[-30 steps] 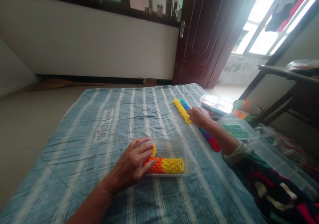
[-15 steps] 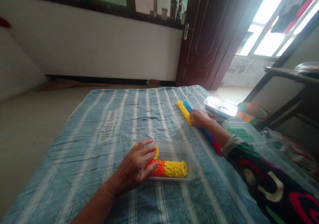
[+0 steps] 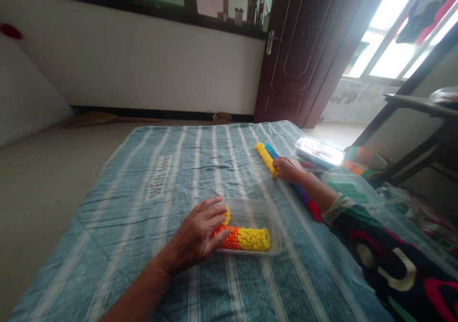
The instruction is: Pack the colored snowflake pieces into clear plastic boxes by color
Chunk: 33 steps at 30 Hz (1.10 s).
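- Hands well apart, the right hand (image 3: 289,169) at 2 o'clock from the left hand (image 3: 193,236).
- Left hand: fingers spread, tips at the orange end of a knobbly orange-and-yellow strip (image 3: 246,239), inside a clear plastic tray (image 3: 246,207); a small yellow piece (image 3: 227,215) lies just beside them.
- Right hand: curled on a knobbly yellow strip (image 3: 265,159); cannot tell whether it grips.
- Blue-purple-red strip (image 3: 304,197): partly under the right forearm, alongside the yellow one.
- Striped blue cloth (image 3: 107,245): beneath all of these.
- Clear plastic box (image 3: 352,188): at 3 o'clock from the right hand.
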### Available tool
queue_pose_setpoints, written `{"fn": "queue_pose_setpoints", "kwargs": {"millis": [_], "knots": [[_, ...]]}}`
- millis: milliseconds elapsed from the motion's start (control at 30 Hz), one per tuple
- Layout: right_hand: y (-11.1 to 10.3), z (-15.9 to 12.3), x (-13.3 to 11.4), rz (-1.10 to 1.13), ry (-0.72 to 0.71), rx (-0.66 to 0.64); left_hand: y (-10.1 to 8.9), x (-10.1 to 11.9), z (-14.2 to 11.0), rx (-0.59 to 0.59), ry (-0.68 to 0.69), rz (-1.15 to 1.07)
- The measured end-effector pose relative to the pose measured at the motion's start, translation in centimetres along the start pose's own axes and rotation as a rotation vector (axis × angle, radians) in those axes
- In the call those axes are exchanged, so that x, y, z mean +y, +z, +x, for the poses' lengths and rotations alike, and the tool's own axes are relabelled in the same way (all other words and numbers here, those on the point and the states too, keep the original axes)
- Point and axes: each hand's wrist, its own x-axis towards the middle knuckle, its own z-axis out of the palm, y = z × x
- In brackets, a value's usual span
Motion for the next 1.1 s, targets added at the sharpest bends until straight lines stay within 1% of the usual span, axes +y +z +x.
{"fn": "queue_pose_setpoints", "kwargs": {"millis": [133, 233, 300, 333, 400, 467, 533, 600, 700, 867, 1000, 1100], "knots": [[-0.4, -0.3, 0.4, 0.064, -0.017, -0.012, 0.2, 0.0, 0.0, 0.005, -0.001, -0.011], [-1.8, -1.7, -0.6, 0.190, -0.083, 0.045, 0.2, 0.1, 0.0, -0.008, -0.002, -0.016], [-3.2, -3.3, -2.5, 0.334, -0.203, 0.096, 0.1, 0.3, 0.1, -0.021, 0.001, -0.022], [-3.9, -4.2, -3.8, 0.396, -0.285, 0.090, 0.0, 0.3, 0.2, -0.024, 0.003, -0.024], [-4.8, -5.8, -6.9, 0.455, -0.450, 0.032, -0.1, 0.4, 0.3, -0.023, 0.006, -0.026], [-4.8, -6.8, -9.9, 0.405, -0.579, -0.020, -0.1, 0.5, 0.3, -0.016, 0.007, -0.025], [-4.0, -7.0, -12.3, 0.313, -0.646, -0.043, -0.1, 0.5, 0.2, -0.013, 0.003, -0.030], [-2.9, -6.7, -13.8, 0.236, -0.670, -0.050, -0.1, 0.5, 0.2, -0.023, 0.000, -0.036], [-1.5, -6.1, -14.7, 0.199, -0.674, -0.050, -0.1, 0.5, 0.1, -0.045, -0.005, -0.035], [-0.7, -6.4, -15.0, 0.231, -0.625, -0.001, -0.1, 0.6, 0.1, -0.036, -0.027, -0.060], [-0.2, -7.0, -14.8, 0.268, -0.607, 0.034, 0.0, 0.5, 0.1, -0.016, -0.019, -0.085], [0.4, -7.2, -14.6, 0.303, -0.593, 0.088, 0.2, 0.5, 0.1, -0.012, -0.015, -0.086]]}}
